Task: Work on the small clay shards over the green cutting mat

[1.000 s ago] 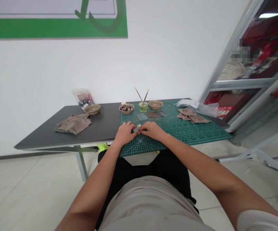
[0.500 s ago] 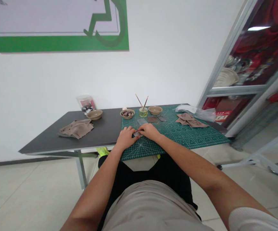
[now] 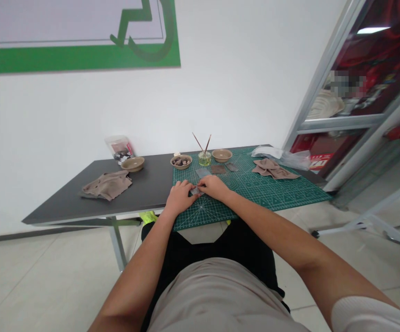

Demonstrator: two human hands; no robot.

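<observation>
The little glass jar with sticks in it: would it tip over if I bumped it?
Probably not from a small bump: the glass jar is short and wide, and the yellowish liquid likely adds weight low down. The two thin sticks lean out the top, so they might slide or rattle. Being glass, it could break if it fell.

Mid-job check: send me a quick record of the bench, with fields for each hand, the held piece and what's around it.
left hand: fingers on the piece, over the mat's edge
right hand: fingers on the same piece
piece: small pale flat piece
under hands: green cutting mat
nearest: translucent flat square, brown flat square
rest: glass jar with two brushes, bowl of dark pieces, tan cloth
</observation>
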